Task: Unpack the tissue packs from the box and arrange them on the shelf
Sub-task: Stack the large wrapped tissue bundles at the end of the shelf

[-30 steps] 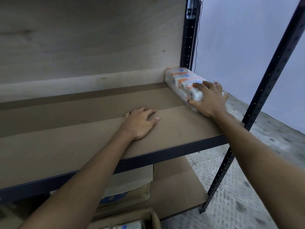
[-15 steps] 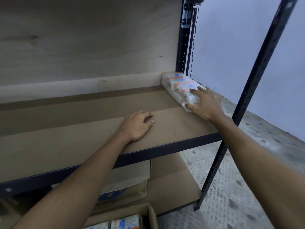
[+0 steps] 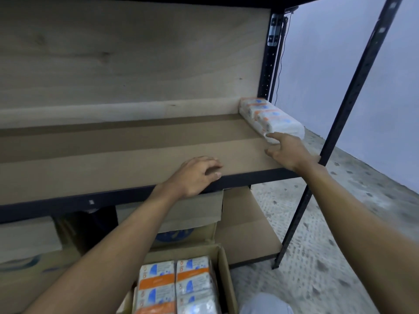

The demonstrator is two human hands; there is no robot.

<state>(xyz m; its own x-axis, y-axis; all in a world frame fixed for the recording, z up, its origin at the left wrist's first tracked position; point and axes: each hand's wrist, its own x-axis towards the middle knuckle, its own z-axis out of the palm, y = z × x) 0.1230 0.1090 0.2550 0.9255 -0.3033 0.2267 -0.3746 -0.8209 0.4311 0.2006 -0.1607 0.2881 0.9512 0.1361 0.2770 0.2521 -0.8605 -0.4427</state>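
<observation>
A white, orange and blue tissue pack [image 3: 271, 117] lies along the right end of the brown shelf board [image 3: 113, 152], reaching back to the rear panel. My right hand [image 3: 289, 149] hovers just in front of it with relaxed fingers; the index fingertip is at the pack's near end and grips nothing. My left hand [image 3: 196, 174] rests at the shelf's front edge, fingers loosely bent, holding nothing. Below, an open cardboard box [image 3: 223, 275] holds several more tissue packs [image 3: 176, 285] in two rows.
Black metal uprights [image 3: 349, 105] frame the shelf's right side, with a rear post [image 3: 269, 60] at the corner. A lower shelf [image 3: 244, 225] carries a cardboard carton [image 3: 188, 220]. Another carton [image 3: 29, 250] sits at lower left. My knee [image 3: 265, 304] shows beside the box. Speckled floor [image 3: 340, 223] lies to the right.
My right hand has come off the top of the tissue pack and drawn back towards the shelf front. The left hand slid back to the front edge. The view tilted down, revealing the box.
</observation>
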